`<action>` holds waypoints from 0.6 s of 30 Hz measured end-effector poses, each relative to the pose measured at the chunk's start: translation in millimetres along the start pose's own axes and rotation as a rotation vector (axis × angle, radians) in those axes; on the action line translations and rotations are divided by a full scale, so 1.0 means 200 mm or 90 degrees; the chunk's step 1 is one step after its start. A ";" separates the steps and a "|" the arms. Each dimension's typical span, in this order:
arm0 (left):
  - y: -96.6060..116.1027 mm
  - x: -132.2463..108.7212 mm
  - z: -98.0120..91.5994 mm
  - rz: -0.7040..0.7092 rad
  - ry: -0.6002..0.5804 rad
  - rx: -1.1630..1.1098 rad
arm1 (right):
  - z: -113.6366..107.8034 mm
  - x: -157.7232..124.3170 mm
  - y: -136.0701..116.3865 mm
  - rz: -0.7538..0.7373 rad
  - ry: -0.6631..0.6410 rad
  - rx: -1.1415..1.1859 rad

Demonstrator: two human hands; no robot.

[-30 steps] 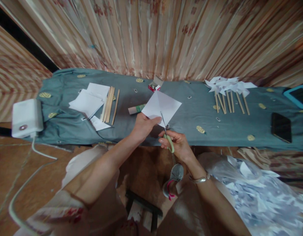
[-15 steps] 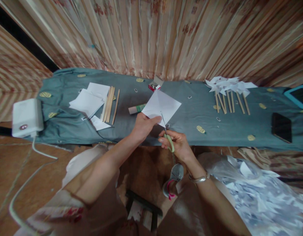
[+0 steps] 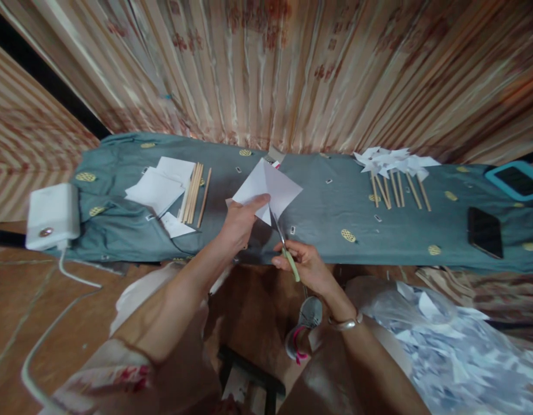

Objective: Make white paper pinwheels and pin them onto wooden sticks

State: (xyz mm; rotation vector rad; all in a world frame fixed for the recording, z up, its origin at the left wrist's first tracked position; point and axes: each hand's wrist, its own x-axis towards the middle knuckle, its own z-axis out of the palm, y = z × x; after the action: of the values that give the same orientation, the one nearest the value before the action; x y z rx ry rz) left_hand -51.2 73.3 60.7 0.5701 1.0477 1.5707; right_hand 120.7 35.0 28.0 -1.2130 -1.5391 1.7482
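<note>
My left hand (image 3: 242,222) pinches a white square of paper (image 3: 275,183) at its lower left side, thumb on top, holding it above the cloth. A crease runs down the sheet from its far corner. In my right hand (image 3: 305,262) is a pair of scissors (image 3: 291,265) with light green handles. Their blades are at the paper's near corner, where a slit separates the two edges. Behind the sheet sits a small open box (image 3: 275,155), partly covered by it.
On the patterned green cloth (image 3: 322,207) lie paper sheets (image 3: 156,190) and wooden sticks (image 3: 192,193) at left. Paper pinwheels on sticks (image 3: 391,161), a black phone (image 3: 485,232) and a blue-framed device (image 3: 519,180) are at right. A white power bank (image 3: 53,216) stands far left. A plastic bag of paper pieces (image 3: 460,340) is below right.
Both hands, with the paper and scissors, have shifted left in view. The paper's near corner is now split by the blades, and the glue stick has become hidden behind the sheet and hand.
</note>
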 end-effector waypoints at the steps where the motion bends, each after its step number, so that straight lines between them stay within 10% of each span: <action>1: 0.02 0.01 -0.01 0.011 0.006 0.007 | -0.02 0.00 -0.01 0.005 -0.001 -0.001; 7: 0.02 0.03 -0.05 0.049 0.010 0.130 | -0.14 0.02 -0.04 -0.047 0.134 0.070; 14: -0.08 -0.05 -0.05 -0.082 -0.242 0.397 | -0.20 0.12 -0.06 -0.131 0.275 0.180; 18: -0.10 -0.07 -0.05 -0.110 -0.266 0.422 | -0.18 0.16 -0.08 -0.099 0.279 0.175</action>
State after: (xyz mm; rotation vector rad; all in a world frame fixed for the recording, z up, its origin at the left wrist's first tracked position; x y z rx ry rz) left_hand -44.5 57.6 41.2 1.1644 1.2416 0.8729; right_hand 133.5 83.2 36.5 -1.2003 -1.0689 1.4187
